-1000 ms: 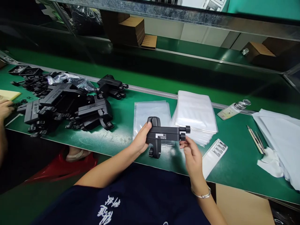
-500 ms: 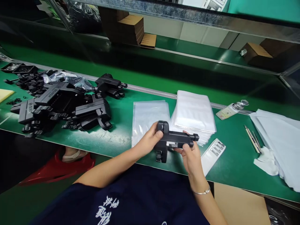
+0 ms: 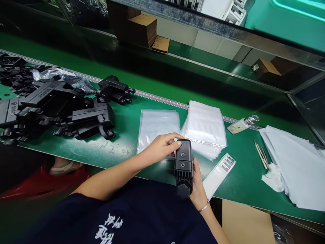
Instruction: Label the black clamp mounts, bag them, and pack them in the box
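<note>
Between my two hands is a black plastic bracket [image 3: 183,159], its end with two screws and a ribbed lower part facing me. My left hand [image 3: 162,148] grips its top left corner, thumb on the face and fingers behind. On the other side, my right hand [image 3: 198,188] is closed round the bracket's lower right; most of its fingers are hidden behind the part. Just beyond lie flat clear plastic bags [image 3: 157,127] and a thick stack of white bags [image 3: 207,125]. A white label strip [image 3: 219,174] with dark printed blocks lies right of my right hand.
Several similar black brackets [image 3: 93,118] are piled at the left of the green bench [image 3: 127,142]. To the right are a small bottle [image 3: 238,126], a pen-like tool [image 3: 260,154], a crumpled tissue [image 3: 274,178] and white sheets [image 3: 297,169]. A metal shelf edge [image 3: 203,25] runs overhead.
The bracket has turned from lying sideways to showing its screwed end towards me. My right hand has moved left and lower along it. The view has shifted slightly right.
</note>
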`<state>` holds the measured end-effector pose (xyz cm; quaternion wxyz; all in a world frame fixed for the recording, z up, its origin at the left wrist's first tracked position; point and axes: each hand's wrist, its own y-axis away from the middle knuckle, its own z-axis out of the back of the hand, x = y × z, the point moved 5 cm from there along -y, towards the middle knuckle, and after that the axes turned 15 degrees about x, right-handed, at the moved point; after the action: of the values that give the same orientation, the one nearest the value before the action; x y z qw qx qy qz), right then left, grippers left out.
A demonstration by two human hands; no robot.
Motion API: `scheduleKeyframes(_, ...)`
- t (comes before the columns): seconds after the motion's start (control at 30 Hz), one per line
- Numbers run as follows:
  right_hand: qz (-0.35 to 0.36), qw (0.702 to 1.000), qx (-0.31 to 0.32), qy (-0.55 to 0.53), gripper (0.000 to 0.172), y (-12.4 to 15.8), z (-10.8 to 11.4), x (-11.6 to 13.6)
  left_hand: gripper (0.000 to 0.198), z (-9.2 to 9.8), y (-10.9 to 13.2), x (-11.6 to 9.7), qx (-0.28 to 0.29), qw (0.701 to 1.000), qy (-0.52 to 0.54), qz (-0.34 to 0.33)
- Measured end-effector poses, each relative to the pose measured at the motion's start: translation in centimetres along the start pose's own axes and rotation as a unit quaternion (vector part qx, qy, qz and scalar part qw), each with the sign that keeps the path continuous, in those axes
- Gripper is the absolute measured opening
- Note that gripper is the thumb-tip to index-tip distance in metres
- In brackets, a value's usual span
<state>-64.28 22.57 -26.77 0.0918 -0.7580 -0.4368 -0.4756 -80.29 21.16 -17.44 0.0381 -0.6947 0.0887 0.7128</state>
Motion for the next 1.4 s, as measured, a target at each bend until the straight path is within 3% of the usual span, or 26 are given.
scheduleKeyframes(0.2, 0.033, 0.999, -0.005, -0.019, 0.047, -0.4, 0.4, 0.1, 0.034, 0.2, 0.4, 0.2, 0.009, 1.000, -0.014, -0.002)
scheduleKeyframes(0.33, 0.145, 0.987, -0.066, 0.016, 0.047, 0.6, 2.1, 1.5, 0.082, -0.2, 2.0, 0.1, 0.083, 0.996, -0.004, -0.035)
scheduleKeyframes(0.4, 0.201, 0.973, -0.083, 0.076, 0.055, 1.5, 2.9, 2.5, 0.093, -0.3, 3.0, 0.4, 0.107, 0.993, -0.025, -0.034)
scheduleKeyframes(0.5, 0.244, 0.948, -0.072, 0.191, 0.069, 2.7, 3.3, 3.8, 0.079, 0.3, 4.1, 1.3, 0.096, 0.993, -0.063, -0.029)
scheduleKeyframes(0.57, 0.227, 0.941, -0.056, 0.244, 0.073, 3.1, 3.1, 4.4, 0.075, 0.6, 4.4, 1.9, 0.082, 0.994, -0.060, -0.030)
scheduleKeyframes(0.7, 0.179, 0.957, -0.013, 0.229, 0.081, 3.2, 2.3, 5.4, 0.082, 0.6, 4.2, 3.1, 0.084, 0.992, 0.097, -0.013)
scheduleKeyframes(0.8, 0.149, 0.967, 0.015, 0.205, 0.064, 3.0, 2.0, 5.7, 0.086, 0.1, 3.7, 4.0, 0.075, 0.962, 0.264, -0.003)
scheduleKeyframes(0.9, 0.138, 0.969, -0.021, 0.203, 0.045, 2.5, 2.4, 5.5, 0.067, -0.9, 3.5, 5.8, 0.054, 0.925, 0.371, 0.067)
scheduleKeyframes(1.0, 0.131, 0.971, -0.051, 0.193, 0.043, 2.1, 2.6, 4.9, 0.056, -1.6, 3.6, 7.3, 0.038, 0.897, 0.426, 0.108)
scheduleKeyframes(1.2, 0.145, 0.964, -0.064, 0.215, 0.044, 2.1, 1.8, 4.9, 0.045, -1.5, 3.8, 9.0, 0.026, 0.874, 0.465, 0.142)
scheduleKeyframes(1.3, 0.168, 0.940, -0.056, 0.290, 0.046, 2.5, 0.1, 5.8, 0.040, -1.2, 3.2, 9.8, -0.004, 0.859, 0.479, 0.181)
scheduleKeyframes(1.4, 0.173, 0.881, -0.047, 0.437, 0.042, 2.7, -2.6, 6.4, 0.040, -1.4, 2.2, 10.3, -0.019, 0.847, 0.493, 0.197)
